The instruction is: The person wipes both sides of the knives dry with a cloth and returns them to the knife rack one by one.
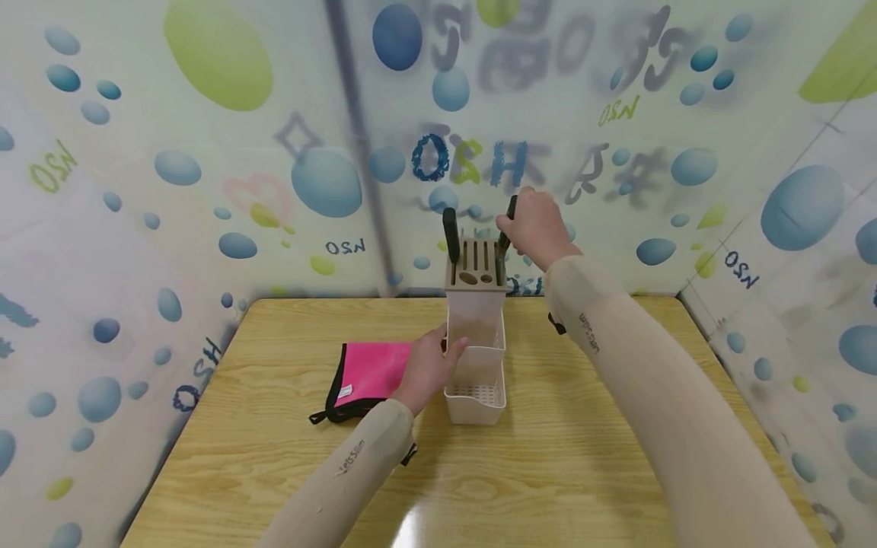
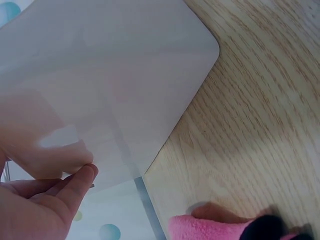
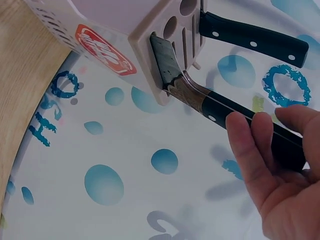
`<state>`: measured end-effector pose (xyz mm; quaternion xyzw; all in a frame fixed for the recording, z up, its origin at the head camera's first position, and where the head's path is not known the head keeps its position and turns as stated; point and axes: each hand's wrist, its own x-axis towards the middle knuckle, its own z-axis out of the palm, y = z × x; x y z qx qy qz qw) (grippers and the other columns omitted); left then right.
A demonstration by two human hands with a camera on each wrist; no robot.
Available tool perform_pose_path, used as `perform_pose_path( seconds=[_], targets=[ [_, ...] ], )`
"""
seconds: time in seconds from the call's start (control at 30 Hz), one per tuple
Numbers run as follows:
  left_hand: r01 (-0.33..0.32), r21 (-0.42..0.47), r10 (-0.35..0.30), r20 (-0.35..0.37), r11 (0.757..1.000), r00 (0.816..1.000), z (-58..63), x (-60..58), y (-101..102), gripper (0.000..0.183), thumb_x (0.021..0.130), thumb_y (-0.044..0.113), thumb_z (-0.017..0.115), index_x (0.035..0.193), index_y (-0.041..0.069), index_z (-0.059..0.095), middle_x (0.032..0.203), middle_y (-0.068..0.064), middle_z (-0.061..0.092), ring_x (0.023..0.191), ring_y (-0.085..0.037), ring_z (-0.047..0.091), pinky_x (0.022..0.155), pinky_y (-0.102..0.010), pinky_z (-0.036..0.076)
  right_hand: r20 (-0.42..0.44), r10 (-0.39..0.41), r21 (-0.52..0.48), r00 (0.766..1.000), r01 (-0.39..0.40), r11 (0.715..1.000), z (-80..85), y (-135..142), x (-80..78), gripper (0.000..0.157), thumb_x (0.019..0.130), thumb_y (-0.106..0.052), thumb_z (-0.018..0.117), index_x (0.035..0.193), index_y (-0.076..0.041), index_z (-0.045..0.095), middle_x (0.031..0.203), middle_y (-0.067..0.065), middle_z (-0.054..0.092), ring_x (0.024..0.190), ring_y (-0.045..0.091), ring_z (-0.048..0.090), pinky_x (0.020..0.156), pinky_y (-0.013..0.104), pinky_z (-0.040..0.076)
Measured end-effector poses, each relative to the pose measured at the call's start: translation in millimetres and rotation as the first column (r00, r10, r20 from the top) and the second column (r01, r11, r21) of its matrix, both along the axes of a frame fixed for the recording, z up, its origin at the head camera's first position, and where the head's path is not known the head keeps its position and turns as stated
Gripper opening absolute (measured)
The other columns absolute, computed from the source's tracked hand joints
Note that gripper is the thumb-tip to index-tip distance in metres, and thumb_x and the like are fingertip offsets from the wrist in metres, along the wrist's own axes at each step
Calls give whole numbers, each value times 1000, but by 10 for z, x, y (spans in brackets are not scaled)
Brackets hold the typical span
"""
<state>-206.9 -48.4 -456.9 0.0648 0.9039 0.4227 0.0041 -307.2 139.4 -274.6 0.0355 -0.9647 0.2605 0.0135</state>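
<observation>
A tall pale knife holder (image 1: 474, 308) with a beige slotted top (image 1: 477, 266) and two open bins stands upright against the back wall. My right hand (image 1: 537, 224) grips the black handle of a knife (image 3: 220, 108), whose blade (image 3: 166, 62) is partly inside the slot at the top's right end. A second black-handled knife (image 1: 451, 236) sits in the left end slot. My left hand (image 1: 428, 369) holds the holder's left side, with the thumb over the front edge. In the left wrist view, the fingers (image 2: 75, 185) touch the pale wall of the holder.
A pink cloth (image 1: 373, 365) with black edging and a white tag lies to the left, partly behind my left hand. Underneath is a wooden table (image 1: 548, 472). The back wall (image 1: 308, 251), printed with bubbles and letters, stands close behind the holder.
</observation>
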Motion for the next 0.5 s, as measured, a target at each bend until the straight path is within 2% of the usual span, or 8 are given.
perform_pose_path(
  seconds=[0.2, 0.37, 0.5],
  targets=[
    [-2, 3, 2, 32, 1000, 999, 4, 1, 6, 49, 105, 33, 61, 144, 3, 58, 130, -18, 69, 117, -33, 68, 94, -49, 60, -8, 58, -27, 998, -58, 998, 35, 113, 87, 36, 105, -35, 56, 105, 1, 54, 65, 11, 62, 54, 23, 63, 68, 38, 55],
    [-21, -17, 22, 52, 1000, 998, 26, 1, -10, 54, 105, 37, 62, 145, 1, 57, 139, -19, 64, 126, -36, 63, 103, -52, 56, -43, 101, -17, 994, -102, 995, 25, 262, 167, 47, 106, -42, 54, 82, -1, 57, 59, 12, 62, 56, 27, 64, 70, 41, 53],
    [-31, -43, 33, 65, 999, 997, 60, -9, -34, 61, 104, 39, 62, 148, -2, 53, 142, -21, 61, 129, -37, 61, 106, -53, 53, -67, 178, -27, 982, -180, 983, -18, 426, 225, 45, 108, -40, 51, 92, 0, 64, 68, 13, 67, 59, 26, 64, 70, 44, 54]
  ],
)
